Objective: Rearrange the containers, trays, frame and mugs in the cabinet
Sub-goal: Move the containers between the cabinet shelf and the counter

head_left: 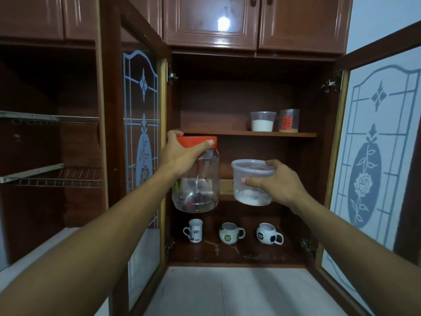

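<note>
Left hand [182, 153] grips the red-lidded jar [196, 179] by its lid; right hand [276, 181] clasps the plastic tub [251, 181], both before the open cabinet [248, 134].

- You're looking at a dim, warm-toned view; the one hard hotspot is a white glare on the glossy upper door [224, 23].
- The cabinet [227, 99] sinks into deep shadow inside, its back corners nearly black.
- The wall [382, 19] on your right is the palest patch, cool blue-grey.
- Wide-angle bend: the glass door [376, 144] splays outward, and straight edges curve near the borders.
- Your forearms [68, 258] look stretched and soft in the bottom corners.
</note>
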A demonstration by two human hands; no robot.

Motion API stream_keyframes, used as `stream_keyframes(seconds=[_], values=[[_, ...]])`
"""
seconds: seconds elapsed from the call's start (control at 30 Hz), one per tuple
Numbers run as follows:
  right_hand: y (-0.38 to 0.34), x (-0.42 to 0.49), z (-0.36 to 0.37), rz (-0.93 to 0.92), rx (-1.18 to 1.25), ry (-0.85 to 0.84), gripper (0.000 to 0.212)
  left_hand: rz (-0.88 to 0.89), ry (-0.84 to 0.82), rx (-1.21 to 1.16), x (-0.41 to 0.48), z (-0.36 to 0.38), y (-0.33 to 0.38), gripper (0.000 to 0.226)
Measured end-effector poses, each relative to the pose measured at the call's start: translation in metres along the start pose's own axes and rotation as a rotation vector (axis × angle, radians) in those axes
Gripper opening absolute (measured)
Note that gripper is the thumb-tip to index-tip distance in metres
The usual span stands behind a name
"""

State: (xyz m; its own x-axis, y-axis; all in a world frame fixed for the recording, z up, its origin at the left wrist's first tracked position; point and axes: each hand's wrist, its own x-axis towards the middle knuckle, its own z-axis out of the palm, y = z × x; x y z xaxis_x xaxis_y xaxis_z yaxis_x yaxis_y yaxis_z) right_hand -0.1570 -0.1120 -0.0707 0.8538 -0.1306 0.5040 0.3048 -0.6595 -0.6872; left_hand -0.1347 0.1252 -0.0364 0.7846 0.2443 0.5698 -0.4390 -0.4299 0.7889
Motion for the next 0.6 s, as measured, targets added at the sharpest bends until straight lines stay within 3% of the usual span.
stream_keyframes(seconds=[0.43,0.6], values=[[0.022,-0.068,-0.007,-0.037,0.064,-0.043,0.102,0.021,0.021,-0.048,-0.085,-0.016,0.001,0.087],[0.020,-0.098,-0.008,-0.046,0.098,-0.044,0.086,0.003,0.028,-0.019,-0.116,-0.025,-0.001,0.087]])
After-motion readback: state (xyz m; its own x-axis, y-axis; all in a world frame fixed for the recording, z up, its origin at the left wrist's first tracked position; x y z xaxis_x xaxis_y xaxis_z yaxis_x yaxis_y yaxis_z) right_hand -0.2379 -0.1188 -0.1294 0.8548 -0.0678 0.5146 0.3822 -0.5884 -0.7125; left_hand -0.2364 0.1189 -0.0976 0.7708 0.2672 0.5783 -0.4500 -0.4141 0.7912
